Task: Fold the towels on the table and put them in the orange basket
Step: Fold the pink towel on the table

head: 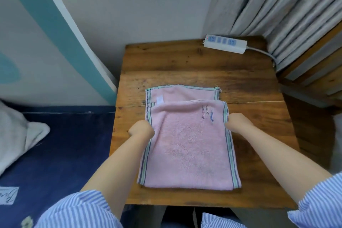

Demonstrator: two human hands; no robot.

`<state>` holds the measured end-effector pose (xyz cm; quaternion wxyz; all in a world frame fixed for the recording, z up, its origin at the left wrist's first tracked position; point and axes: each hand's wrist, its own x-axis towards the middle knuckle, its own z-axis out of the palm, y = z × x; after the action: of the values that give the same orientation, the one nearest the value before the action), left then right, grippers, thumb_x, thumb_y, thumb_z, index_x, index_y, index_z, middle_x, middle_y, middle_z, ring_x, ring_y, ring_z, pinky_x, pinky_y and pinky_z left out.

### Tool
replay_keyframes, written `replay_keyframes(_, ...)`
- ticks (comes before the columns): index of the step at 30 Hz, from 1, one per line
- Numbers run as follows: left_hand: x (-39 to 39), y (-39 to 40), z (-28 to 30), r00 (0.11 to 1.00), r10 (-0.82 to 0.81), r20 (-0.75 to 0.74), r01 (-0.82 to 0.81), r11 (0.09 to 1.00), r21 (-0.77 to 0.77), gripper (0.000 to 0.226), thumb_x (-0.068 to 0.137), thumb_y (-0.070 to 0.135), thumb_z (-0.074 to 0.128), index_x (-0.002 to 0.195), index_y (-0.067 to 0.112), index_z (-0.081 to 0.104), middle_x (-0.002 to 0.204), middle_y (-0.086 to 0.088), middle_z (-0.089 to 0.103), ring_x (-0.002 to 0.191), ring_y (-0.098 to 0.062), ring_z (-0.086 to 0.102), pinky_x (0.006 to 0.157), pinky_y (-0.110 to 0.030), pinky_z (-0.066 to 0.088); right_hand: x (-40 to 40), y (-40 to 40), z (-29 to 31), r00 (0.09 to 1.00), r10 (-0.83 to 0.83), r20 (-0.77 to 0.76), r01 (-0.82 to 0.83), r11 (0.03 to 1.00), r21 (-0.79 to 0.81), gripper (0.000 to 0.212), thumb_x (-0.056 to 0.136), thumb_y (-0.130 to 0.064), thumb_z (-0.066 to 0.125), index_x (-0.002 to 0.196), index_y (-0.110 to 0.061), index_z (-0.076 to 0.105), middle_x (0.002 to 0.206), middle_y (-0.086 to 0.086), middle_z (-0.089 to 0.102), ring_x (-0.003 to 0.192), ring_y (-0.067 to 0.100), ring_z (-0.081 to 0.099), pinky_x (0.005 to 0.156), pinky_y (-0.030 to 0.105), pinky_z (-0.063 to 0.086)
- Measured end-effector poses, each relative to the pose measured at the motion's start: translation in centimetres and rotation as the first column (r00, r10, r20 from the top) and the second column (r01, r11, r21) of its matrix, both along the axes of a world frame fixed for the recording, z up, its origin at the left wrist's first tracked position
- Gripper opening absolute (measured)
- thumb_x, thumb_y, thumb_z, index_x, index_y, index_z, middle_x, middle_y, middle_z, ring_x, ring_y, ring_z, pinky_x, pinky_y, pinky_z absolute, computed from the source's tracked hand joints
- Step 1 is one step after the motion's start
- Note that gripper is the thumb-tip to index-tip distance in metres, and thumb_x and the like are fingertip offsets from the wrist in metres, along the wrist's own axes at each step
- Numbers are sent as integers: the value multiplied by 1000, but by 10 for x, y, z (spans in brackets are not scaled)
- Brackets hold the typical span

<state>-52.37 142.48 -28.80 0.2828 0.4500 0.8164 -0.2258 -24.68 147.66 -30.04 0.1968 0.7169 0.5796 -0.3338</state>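
Note:
A pink towel [187, 146] with striped side borders lies on the wooden table [185, 66]. Its upper layer is folded over the lower one and stops short of the far edge, so a strip of the lower layer shows beyond it. My left hand [141, 129] grips the left border of the upper layer. At the right border, my right hand [236, 122] grips the same layer. Both hands sit near the fold's far end. No orange basket is in view.
A white power strip [224, 43] with its cable lies at the table's far right corner. Curtains [277, 5] hang behind on the right. A bed with a dark blue sheet [61, 153] and a grey cloth [16, 135] stands to the left.

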Motion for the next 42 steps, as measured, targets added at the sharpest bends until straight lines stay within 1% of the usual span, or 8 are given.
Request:
replay_keyframes(7,24,69,-11,998,-8,63,3,996,84,34,93,11,37,125,10,47,130,-12,51,118,-29,50,90,-34,45,-19,59,-16,988,122,-96,-85,942,324,31,95,-11,34,114,0,56,117,20,54,107,34,51,86,38,44)
replay_keyframes(16,12,87,-45,795,560,235,-586,808,57,48,99,30,32,137,2,32,142,-19,41,129,-35,40,108,-38,31,-7,93,-36,940,-206,-271,212,977,-8,43,87,-16,56,128,-6,49,133,14,51,117,28,50,89,31,43)
replay_keyframes(24,-9,89,-48,548,551,629,-767,631,117,16,89,17,58,100,6,59,102,-7,59,99,-25,54,70,-30,43,10,95,-19,949,4,-315,4,1000,25,29,82,-10,62,111,-7,64,113,8,62,86,15,51,74,28,43)
replay_keyframes(27,-15,95,-43,679,431,594,-638,746,188,42,88,16,60,127,7,47,123,-13,51,98,-26,54,76,-27,39,8,101,-9,933,75,-351,-58,997,59,20,85,-7,56,103,-8,67,105,8,65,83,14,53,73,26,44)
replay_keyframes(29,-17,98,-39,759,301,578,-477,860,179,29,91,15,54,118,7,54,100,-20,60,64,-19,47,55,-25,33,6,105,-2,925,144,-353,-136,990,48,18,87,-8,55,98,-9,69,100,7,66,81,13,54,75,28,47)
replay_keyframes(32,-21,111,-33,819,174,546,-317,932,178,5,90,12,50,87,9,52,68,-9,45,57,-19,37,51,-27,24,4,110,11,899,242,-365,-265,964,-15,18,86,-9,57,99,-12,69,94,1,64,76,7,55,72,20,48)
replay_keyframes(38,-49,146,-20,600,313,736,-366,926,-95,25,88,1,49,66,11,49,69,-9,48,64,-20,46,61,-27,38,-11,136,27,842,128,-525,-180,982,-49,13,85,-10,59,92,-16,69,88,-5,62,78,6,56,63,14,47)
replay_keyframes(42,-49,162,-33,862,52,505,-126,986,113,14,88,5,48,75,10,50,81,-11,51,76,-21,46,66,-29,36,-25,147,2,939,152,-309,-122,986,114,18,87,-11,56,101,-8,68,104,5,63,96,17,57,78,22,43)
